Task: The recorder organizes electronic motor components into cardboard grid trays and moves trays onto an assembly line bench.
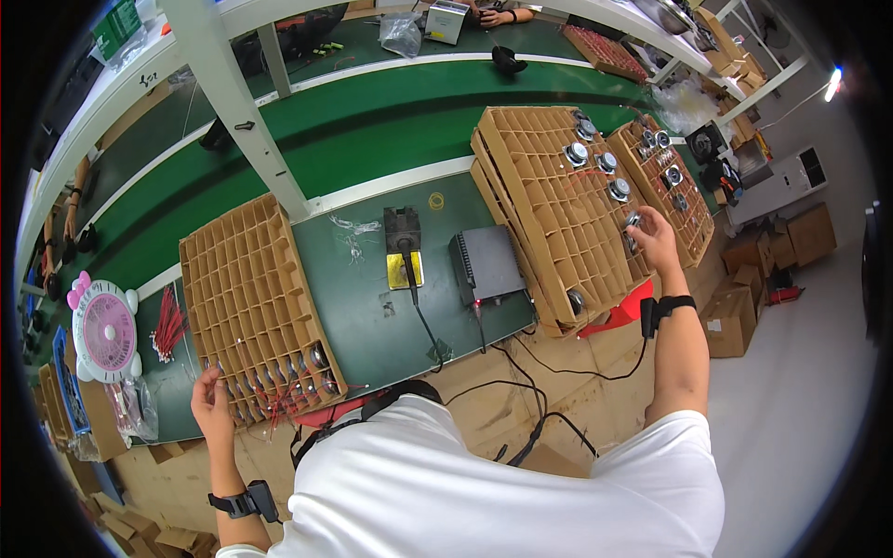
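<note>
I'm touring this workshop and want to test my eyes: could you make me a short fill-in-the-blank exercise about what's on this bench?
1. The right hand reaches into the tilted brown cardboard divider tray that holds small round ____.
2. The left hand touches the lower edge of the other brown cardboard grid tray, where thin ____ wires stick out.
3. Between the trays, the black soldering iron stand sits on a ____ bench mat.

Missing words: speakers; red; green

A factory assembly line: a green conveyor belt (391, 112) runs past a green tabletop (372, 307). Cardboard divider trays (251, 298) of small speakers (606, 162) flank a soldering iron stand (404, 244).
</note>
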{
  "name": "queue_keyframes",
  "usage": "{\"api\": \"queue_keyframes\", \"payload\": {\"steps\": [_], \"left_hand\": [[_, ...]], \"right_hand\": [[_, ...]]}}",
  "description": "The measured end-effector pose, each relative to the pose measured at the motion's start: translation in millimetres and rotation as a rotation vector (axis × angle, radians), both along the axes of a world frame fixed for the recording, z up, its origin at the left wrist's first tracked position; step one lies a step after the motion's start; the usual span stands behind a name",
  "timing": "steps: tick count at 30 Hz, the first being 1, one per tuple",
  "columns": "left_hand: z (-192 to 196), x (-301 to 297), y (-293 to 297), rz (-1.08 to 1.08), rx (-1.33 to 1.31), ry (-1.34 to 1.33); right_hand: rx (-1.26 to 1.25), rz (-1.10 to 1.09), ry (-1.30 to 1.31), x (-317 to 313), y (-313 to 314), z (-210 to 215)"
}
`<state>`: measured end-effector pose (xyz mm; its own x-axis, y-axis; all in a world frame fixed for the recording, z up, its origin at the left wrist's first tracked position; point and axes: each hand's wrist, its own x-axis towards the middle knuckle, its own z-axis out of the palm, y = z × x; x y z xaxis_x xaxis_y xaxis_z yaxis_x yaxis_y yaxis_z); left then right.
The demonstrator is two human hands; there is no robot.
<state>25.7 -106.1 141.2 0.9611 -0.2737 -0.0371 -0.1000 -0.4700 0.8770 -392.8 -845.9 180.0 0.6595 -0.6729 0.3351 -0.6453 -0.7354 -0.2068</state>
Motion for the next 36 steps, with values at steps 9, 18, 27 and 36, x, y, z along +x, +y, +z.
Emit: {"api": "queue_keyframes", "payload": {"steps": [9, 18, 27, 36], "left_hand": [[1, 2, -11, -0.047, -0.05, 0.047], [16, -5, -39, -0.182, -0.095, 0.087], [104, -36, -100, -0.623, -0.183, -0.16], [102, -51, -44, -0.658, -0.325, 0.541]], "right_hand": [[1.196, -0.104, -0.857, 7, 49, 38], [1.419, 0.089, -1.184, 76, 141, 56], [2.227, 0.513, -1.002, 226, 343, 80], [2.579, 0.525, -0.519, 319, 490, 54]]}}
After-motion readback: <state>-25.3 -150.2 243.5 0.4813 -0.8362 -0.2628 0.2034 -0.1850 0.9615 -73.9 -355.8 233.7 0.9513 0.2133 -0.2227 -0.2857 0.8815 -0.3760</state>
